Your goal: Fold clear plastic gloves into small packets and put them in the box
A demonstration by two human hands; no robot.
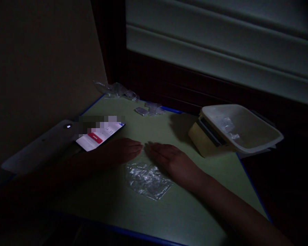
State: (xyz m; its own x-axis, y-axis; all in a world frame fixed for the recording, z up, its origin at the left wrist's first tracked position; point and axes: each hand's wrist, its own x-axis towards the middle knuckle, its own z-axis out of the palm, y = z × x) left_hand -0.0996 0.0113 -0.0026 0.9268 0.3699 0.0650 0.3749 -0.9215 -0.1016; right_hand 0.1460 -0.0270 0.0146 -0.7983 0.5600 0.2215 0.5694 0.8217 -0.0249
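Observation:
A crinkled clear plastic bag (149, 181) lies on the green table (184, 213), just below my two hands. My left hand (128, 150) rests by the bag's upper left edge with its fingers stretched out and close together, beside the lit phone (100, 136). My right hand (168, 157) lies flat at the bag's upper right edge, fingers extended toward the left. The fingertips of both hands nearly meet above the bag. Neither hand shows anything in its grasp.
A pale tub (205, 145) with small clear packets inside stands at the right edge. Several small packets (154, 108) and crumpled plastic (115, 90) lie along the back. A long white device (38, 147) with a small light sits at the left, near the wall.

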